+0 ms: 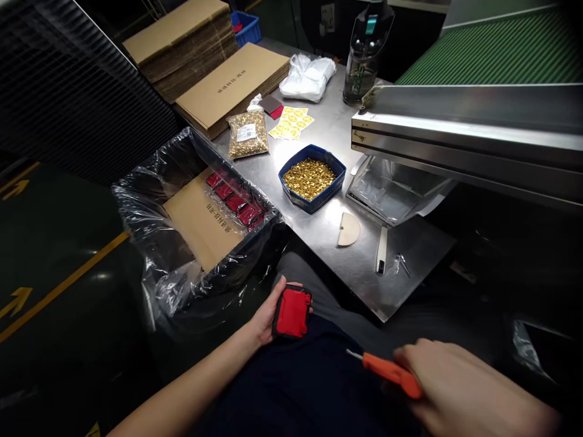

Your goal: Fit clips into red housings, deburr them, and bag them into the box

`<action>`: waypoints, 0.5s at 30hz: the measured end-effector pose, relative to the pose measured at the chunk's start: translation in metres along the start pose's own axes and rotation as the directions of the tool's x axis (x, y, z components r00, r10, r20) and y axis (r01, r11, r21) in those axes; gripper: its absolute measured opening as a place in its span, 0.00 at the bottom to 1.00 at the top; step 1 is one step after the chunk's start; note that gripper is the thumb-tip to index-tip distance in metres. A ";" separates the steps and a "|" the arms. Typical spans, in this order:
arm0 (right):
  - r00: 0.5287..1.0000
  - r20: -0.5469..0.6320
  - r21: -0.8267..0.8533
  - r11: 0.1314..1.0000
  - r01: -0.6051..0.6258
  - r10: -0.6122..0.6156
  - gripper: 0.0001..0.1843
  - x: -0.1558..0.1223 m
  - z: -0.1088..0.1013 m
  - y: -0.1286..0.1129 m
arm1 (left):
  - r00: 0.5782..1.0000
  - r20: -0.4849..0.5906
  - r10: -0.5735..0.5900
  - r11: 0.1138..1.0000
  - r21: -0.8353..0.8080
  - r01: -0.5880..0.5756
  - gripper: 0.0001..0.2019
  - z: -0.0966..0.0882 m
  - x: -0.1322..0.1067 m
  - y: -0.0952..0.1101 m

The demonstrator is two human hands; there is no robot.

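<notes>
My left hand (265, 317) is closed around a red and black plastic case part (292, 311), small and rectangular, held above my lap with its red face up. In my right hand (437, 376), at lower right, is an orange-handled tool (392, 373) with a thin metal tip. That tip points left toward the case part, with a gap between them. The right hand is slightly blurred, and part of its grip is hidden. Ahead, on the metal table, sits a blue bin (337, 162) of small gold-coloured metal pieces (310, 178).
Left of the table, a plastic-lined box (200, 130) contains a cardboard sheet (195, 224) and several red parts (237, 202). A bag of gold pieces (248, 142), yellow stickers (291, 123) and cardboard stacks (232, 85) lie farther back. A metal-framed green conveyor (496, 51) overhangs the right.
</notes>
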State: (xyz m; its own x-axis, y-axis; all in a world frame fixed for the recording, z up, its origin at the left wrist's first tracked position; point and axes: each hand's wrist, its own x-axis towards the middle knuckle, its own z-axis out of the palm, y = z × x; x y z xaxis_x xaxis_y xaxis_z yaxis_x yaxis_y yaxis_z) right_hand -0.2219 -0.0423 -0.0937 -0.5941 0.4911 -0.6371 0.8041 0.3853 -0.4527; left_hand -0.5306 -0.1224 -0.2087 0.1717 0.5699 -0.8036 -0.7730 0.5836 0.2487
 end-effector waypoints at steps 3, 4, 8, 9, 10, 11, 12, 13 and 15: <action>0.990 0.142 -0.003 1.000 -0.010 0.010 0.05 0.015 -0.008 -0.028 | 0.999 0.040 -0.018 1.000 -0.023 0.019 0.26 0.000 -0.003 0.004; 0.986 0.164 -0.023 1.000 -0.021 0.025 0.05 0.018 -0.010 -0.034 | 0.998 0.054 -0.023 0.999 -0.030 0.024 0.26 0.000 -0.004 0.006; 0.973 0.218 -0.100 0.993 -0.056 0.077 0.06 0.023 -0.018 -0.041 | 0.994 0.102 -0.037 0.998 -0.044 0.042 0.27 -0.005 -0.006 0.009; 0.971 0.222 -0.117 0.991 -0.065 0.090 0.07 0.024 -0.019 -0.041 | 0.993 0.113 -0.040 0.998 -0.044 0.045 0.28 -0.006 -0.006 0.009; 0.970 0.224 -0.122 0.990 -0.070 0.096 0.07 0.024 -0.020 -0.042 | 0.992 0.123 -0.040 0.998 -0.042 0.045 0.28 -0.008 -0.006 0.009; 0.969 0.226 -0.115 0.990 -0.077 0.101 0.07 0.026 -0.021 -0.042 | 0.991 0.132 -0.038 0.998 -0.040 0.043 0.28 -0.010 -0.006 0.009; 0.969 0.223 -0.102 0.991 -0.083 0.104 0.06 0.028 -0.021 -0.044 | 0.989 0.142 -0.034 0.999 -0.036 0.040 0.28 -0.011 -0.006 0.008; 0.970 0.220 -0.087 0.993 -0.084 0.101 0.07 0.031 -0.020 -0.046 | 0.988 0.152 -0.029 0.999 -0.032 0.035 0.28 -0.012 -0.006 0.007; 0.973 0.216 -0.061 0.995 -0.074 0.085 0.09 0.040 -0.015 -0.051 | 0.985 0.172 -0.020 0.999 -0.021 0.024 0.28 -0.014 -0.007 0.005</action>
State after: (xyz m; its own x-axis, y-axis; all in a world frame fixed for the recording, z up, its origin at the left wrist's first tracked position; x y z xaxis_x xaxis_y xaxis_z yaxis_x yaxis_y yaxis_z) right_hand -0.2864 -0.0306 -0.0866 -0.5043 0.3416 -0.7931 0.8427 0.3954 -0.3655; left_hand -0.5448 -0.1317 -0.2095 0.2903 0.6490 -0.7032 -0.7811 0.5852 0.2177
